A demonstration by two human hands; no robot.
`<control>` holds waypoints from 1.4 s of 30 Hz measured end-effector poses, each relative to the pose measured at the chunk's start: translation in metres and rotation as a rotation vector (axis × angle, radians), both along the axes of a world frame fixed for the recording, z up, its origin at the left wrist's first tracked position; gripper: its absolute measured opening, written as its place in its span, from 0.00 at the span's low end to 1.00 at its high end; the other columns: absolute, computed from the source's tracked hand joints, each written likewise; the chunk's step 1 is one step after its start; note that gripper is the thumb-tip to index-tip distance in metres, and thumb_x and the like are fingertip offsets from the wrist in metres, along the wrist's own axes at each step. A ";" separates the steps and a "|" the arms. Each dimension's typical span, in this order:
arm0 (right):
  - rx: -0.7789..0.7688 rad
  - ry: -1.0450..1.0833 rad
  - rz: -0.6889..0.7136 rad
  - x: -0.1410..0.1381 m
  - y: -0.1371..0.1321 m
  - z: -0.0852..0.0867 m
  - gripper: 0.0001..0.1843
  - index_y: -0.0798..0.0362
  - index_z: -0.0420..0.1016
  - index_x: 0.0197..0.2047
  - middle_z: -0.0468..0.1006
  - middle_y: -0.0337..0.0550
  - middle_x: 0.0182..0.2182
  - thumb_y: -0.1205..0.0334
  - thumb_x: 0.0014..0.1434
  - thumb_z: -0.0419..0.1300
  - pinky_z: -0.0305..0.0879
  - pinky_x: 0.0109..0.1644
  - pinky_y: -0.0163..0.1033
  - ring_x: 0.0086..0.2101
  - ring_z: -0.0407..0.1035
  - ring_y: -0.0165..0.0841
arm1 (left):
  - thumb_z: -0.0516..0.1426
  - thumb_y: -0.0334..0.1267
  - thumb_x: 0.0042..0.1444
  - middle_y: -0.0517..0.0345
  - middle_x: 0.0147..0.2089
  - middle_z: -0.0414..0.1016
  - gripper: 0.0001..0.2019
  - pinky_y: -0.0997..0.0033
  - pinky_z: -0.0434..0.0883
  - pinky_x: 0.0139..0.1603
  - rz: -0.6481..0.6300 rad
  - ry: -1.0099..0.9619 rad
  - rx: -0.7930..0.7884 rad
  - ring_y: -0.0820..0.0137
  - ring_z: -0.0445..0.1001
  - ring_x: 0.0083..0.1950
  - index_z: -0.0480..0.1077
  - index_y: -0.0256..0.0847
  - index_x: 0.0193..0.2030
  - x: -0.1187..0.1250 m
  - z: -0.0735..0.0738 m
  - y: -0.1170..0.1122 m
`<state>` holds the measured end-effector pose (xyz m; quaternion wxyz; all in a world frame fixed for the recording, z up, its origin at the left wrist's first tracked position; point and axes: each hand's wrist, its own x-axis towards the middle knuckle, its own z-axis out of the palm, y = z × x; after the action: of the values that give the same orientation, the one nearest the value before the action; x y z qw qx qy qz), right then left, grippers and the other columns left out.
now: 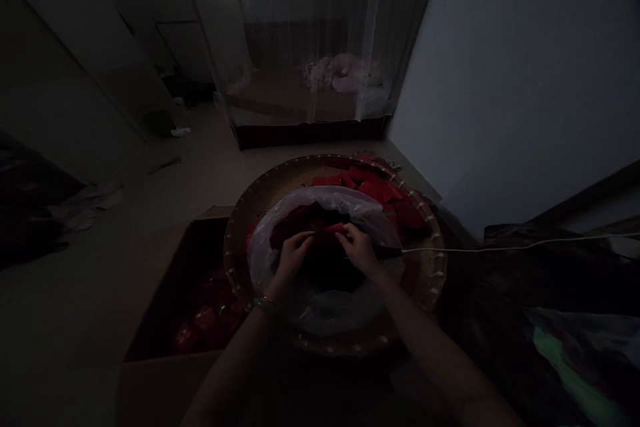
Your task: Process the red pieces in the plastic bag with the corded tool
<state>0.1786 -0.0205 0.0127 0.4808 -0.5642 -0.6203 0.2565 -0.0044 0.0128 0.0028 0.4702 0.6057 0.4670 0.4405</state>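
My left hand (pixel 296 252) pinches the left end of a flat red piece (pixel 327 229), which looks like folded paper. On its right end, my right hand (pixel 359 250) closes with thumb and fingers. The piece is held level over a crumpled clear plastic bag (pixel 270 240), whose mouth lies wide around dark and deep red contents. Under the bag is a round woven tray (pixel 233 260). Several glossy red pieces (pixel 380 190) lie heaped along the tray's far right side. Beside my right wrist a dark object (pixel 387 251) shows partly, joined to a white cable.
At the left stands an open cardboard box (pixel 165 360) with red bundles (pixel 213 310) inside. The white cable (pixel 465 250) runs rightward over dark cloth (pixel 510 293). Ahead, a netted bed (pixel 280 90) meets a pale wall (pixel 500 80). The light is very dim.
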 end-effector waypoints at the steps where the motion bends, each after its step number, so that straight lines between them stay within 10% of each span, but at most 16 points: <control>1: -0.072 0.092 0.054 0.000 0.001 -0.001 0.11 0.53 0.71 0.38 0.75 0.42 0.31 0.56 0.59 0.53 0.65 0.35 0.37 0.31 0.69 0.33 | 0.57 0.41 0.52 0.53 0.41 0.77 0.13 0.68 0.73 0.42 -0.021 -0.049 -0.040 0.66 0.75 0.41 0.75 0.38 0.42 0.000 0.000 0.001; 9: -0.462 0.475 0.307 -0.002 0.005 -0.007 0.25 0.57 0.75 0.44 0.77 0.44 0.36 0.47 0.50 0.60 0.68 0.34 0.36 0.32 0.70 0.32 | 0.55 0.44 0.54 0.52 0.44 0.75 0.16 0.67 0.73 0.41 -0.154 -0.107 -0.142 0.67 0.75 0.41 0.72 0.38 0.45 0.000 -0.002 0.001; 20: -0.525 0.537 0.337 0.000 0.002 -0.005 0.35 0.58 0.76 0.40 0.77 0.44 0.36 0.32 0.49 0.56 0.60 0.53 0.46 0.40 0.69 0.37 | 0.62 0.36 0.48 0.50 0.58 0.66 0.28 0.48 0.61 0.56 -0.135 0.745 0.693 0.52 0.60 0.58 0.63 0.43 0.58 0.005 0.008 -0.015; 31: -0.500 0.614 0.317 0.020 0.010 0.008 0.35 0.58 0.76 0.35 0.77 0.50 0.34 0.34 0.58 0.44 0.66 0.47 0.44 0.38 0.72 0.37 | 0.59 0.29 0.45 0.53 0.45 0.74 0.21 0.61 0.69 0.46 -0.066 0.691 0.646 0.61 0.66 0.45 0.67 0.39 0.49 0.006 -0.004 -0.011; 36: -0.308 -0.044 0.105 0.037 0.037 0.007 0.14 0.56 0.74 0.44 0.74 0.51 0.45 0.61 0.60 0.51 0.62 0.52 0.45 0.46 0.68 0.40 | 0.60 0.30 0.43 0.52 0.43 0.73 0.23 0.61 0.69 0.44 -0.015 0.637 0.615 0.62 0.68 0.44 0.66 0.39 0.48 0.005 -0.006 -0.007; 42: -0.385 -0.745 0.271 0.024 0.061 -0.006 0.37 0.60 0.53 0.64 0.53 0.61 0.61 0.69 0.52 0.60 0.56 0.57 0.41 0.56 0.59 0.44 | 0.61 0.28 0.43 0.52 0.44 0.73 0.22 0.62 0.69 0.45 0.035 0.547 0.587 0.63 0.69 0.44 0.66 0.39 0.48 0.004 -0.004 -0.008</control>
<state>0.2021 0.0403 0.0064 0.0726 -0.6111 -0.7605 0.2073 -0.0008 0.0050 -0.0013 0.1280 0.8011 0.4393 0.3858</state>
